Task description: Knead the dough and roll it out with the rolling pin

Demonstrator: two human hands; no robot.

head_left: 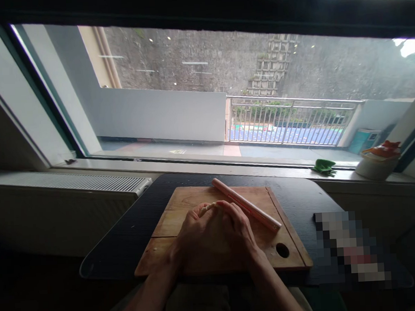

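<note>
Windowsill (159,167), white pot (374,168) with orange item (385,151), left hand (193,226) and right hand (239,225) gripping pale dough (207,208)

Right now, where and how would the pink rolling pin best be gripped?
Probably by its lower-right end, from the right, closing across the barrel: the rolling pin is a straight cylinder lying diagonally on the cutting board, and that end is clear of the right hand, which is near its middle.

Shoots from head height behind the near edge of the table (128,229), faces forward and down, pretty close, gets both far corners plus the window (197,91).
</note>
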